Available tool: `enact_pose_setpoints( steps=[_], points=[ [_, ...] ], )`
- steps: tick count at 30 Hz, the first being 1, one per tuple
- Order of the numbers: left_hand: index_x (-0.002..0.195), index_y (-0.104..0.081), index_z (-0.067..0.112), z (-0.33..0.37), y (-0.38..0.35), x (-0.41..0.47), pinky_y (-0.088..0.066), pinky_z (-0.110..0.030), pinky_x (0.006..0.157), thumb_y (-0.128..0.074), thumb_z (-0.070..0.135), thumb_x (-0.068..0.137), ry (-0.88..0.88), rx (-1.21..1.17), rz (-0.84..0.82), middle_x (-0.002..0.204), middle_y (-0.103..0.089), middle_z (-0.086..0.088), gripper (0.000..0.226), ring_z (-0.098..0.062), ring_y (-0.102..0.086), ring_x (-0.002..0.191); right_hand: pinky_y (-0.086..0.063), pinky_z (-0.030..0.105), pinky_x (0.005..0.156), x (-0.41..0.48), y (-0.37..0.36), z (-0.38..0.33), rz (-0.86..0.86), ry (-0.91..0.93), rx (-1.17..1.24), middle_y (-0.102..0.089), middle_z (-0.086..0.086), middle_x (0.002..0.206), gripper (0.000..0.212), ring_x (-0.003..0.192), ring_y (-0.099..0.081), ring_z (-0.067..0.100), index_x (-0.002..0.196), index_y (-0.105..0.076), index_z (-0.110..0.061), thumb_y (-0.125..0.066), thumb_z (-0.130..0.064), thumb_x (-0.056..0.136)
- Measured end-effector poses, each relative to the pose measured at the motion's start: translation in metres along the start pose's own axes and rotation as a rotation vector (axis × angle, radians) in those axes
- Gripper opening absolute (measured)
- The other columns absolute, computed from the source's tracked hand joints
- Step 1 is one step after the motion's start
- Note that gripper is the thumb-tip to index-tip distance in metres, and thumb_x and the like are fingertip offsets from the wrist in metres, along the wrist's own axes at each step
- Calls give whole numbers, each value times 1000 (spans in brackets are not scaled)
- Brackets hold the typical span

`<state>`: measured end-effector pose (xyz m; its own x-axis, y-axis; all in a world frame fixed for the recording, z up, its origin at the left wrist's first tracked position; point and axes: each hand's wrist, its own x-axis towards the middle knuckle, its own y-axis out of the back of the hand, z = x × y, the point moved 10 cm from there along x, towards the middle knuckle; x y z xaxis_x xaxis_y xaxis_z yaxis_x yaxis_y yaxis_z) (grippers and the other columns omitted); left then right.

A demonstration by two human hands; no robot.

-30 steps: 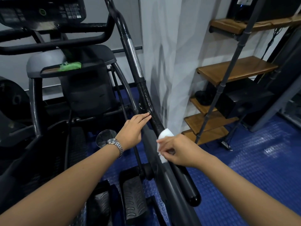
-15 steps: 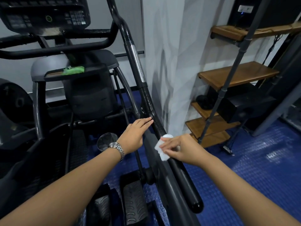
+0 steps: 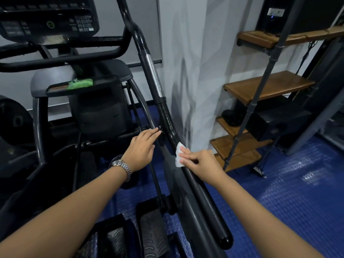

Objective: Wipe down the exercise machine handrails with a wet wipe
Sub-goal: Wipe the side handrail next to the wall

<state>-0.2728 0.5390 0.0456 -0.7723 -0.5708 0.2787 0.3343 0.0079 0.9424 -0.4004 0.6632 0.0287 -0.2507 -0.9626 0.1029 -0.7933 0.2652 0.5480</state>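
Observation:
A black exercise machine fills the left half of the head view. Its long right handrail (image 3: pixel 168 123) slopes from upper centre down to a rounded end at the lower right. My right hand (image 3: pixel 200 162) presses a folded white wet wipe (image 3: pixel 179 154) against the rail, fingers curled on the wipe. My left hand (image 3: pixel 142 148), with a metal watch on the wrist, lies flat with straight fingers, its tips touching the rail's joint just above the wipe.
The console (image 3: pixel 46 17) and crossbars are at the upper left. A green wipe packet (image 3: pixel 81 83) lies on the machine's tray. A white pillar (image 3: pixel 195 71) stands right behind the rail. Wooden shelves (image 3: pixel 268 86) on pipe frames stand at right. Blue rubber floor (image 3: pixel 297 192) spreads below.
My right hand has slid the wipe a little way up the handrail. My left hand stays at the rail's joint.

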Motion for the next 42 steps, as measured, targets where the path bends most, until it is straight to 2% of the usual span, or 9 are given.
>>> enact_pose_setpoints(
  steps=[6,16,19,22,27,30,34,40,42],
  points=[
    [145,-35,17,10,7,16,-37,-40,102,-52,7,87,-53,79,29,151,-33,3,61,-19,-33,136,-40,0,86,-12,3,11,24,-67,-83,-56,-14,130,31,110,-54,-8,120,-65,-20,-65,-24,89],
    [148,-27,17,-4,13,45,-34,-51,105,-53,6,83,-46,300,-37,156,-21,1,71,-25,-25,140,-54,37,86,0,3,10,28,-89,-122,-69,-1,114,34,99,-66,15,126,-60,-27,-58,-28,91],
    [147,-29,17,-7,13,45,-33,-52,106,-54,5,81,-59,324,-52,157,-19,2,72,-26,-25,140,-56,33,71,-7,7,17,9,-91,-87,-64,-17,118,28,85,-70,15,111,-70,-22,-55,-35,92],
    [147,-30,17,-7,11,46,-34,-51,105,-55,5,80,-63,333,-60,157,-19,1,72,-26,-26,140,-38,26,51,15,3,13,5,-91,-135,-70,-2,69,44,48,-48,5,67,-66,-11,-46,-37,97],
    [146,-32,16,-5,13,47,-34,-50,105,-54,5,79,-68,338,-64,156,-22,-1,72,-26,-27,139,-31,21,47,35,2,7,27,-102,-97,-63,4,58,40,43,-40,5,62,-64,-28,-47,-32,98],
    [146,-31,17,-6,15,47,-33,-49,106,-53,5,80,-69,338,-69,156,-21,0,72,-26,-25,140,-52,27,58,19,4,14,15,-110,-40,-74,4,83,23,66,-64,5,112,-70,-24,-54,-29,95],
    [146,-31,16,-4,13,47,-34,-48,105,-55,5,79,-67,339,-64,156,-22,-1,72,-26,-26,139,-53,46,83,31,5,19,29,-133,-25,-70,15,101,23,99,-64,30,105,-72,-14,-57,-27,94],
    [147,-29,16,-4,15,47,-33,-47,105,-53,6,81,-69,346,-78,156,-20,-1,71,-26,-24,140,-46,8,82,25,0,2,-27,-15,-144,-67,-3,118,28,96,-62,-8,122,-63,-22,-57,-22,94],
    [148,-26,18,-5,14,47,-31,-46,106,-51,8,82,-65,357,-92,157,-17,0,71,-25,-21,141,-40,8,98,4,-3,-2,-113,77,-125,-57,-11,129,28,115,-48,-15,121,-64,-20,-59,-18,93]
  ],
)
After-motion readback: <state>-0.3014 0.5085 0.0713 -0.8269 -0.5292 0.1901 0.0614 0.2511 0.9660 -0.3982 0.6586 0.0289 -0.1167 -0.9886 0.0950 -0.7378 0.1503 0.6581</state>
